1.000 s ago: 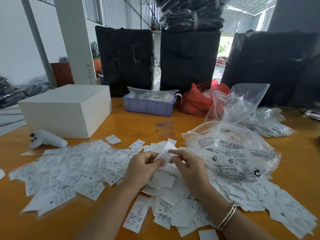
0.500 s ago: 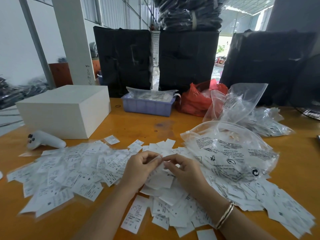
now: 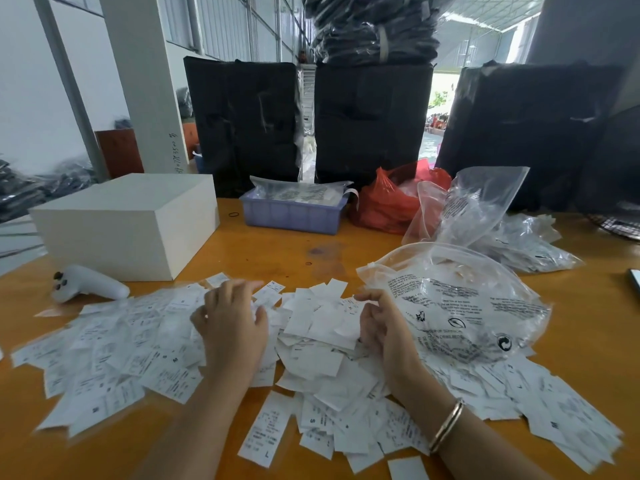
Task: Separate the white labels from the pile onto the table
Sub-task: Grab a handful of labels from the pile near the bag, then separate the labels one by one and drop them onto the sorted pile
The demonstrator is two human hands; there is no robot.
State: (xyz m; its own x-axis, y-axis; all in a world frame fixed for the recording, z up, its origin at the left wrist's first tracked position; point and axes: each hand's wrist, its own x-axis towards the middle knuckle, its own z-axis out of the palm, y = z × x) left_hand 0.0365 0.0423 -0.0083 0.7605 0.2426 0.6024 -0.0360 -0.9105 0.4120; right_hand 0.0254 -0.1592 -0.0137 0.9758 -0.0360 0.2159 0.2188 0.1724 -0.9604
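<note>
- Spread labels [image 3: 114,358]: lie flat, one layer, on left part of desk [image 3: 284,258].
- Left hand [image 3: 230,322]: over right edge of the spread, fingers loosely spread and blurred; looks like it's dropping off a label. Grip relaxed, nothing visibly held.
- Pile [image 3: 332,368]: heaped at centre, between the hands.
- Right hand [image 3: 384,327]: at pile's right edge, beside clear bag [image 3: 457,299]; fingers curled, can't tell if grip pinches a label.
- Step: mid-sort, pile still large. Next: peel one label off the heap, carry left.

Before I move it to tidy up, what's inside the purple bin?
The purple bin holds a clear plastic bag with dark print, sticking above the rim. What lies under it is hidden.
</note>
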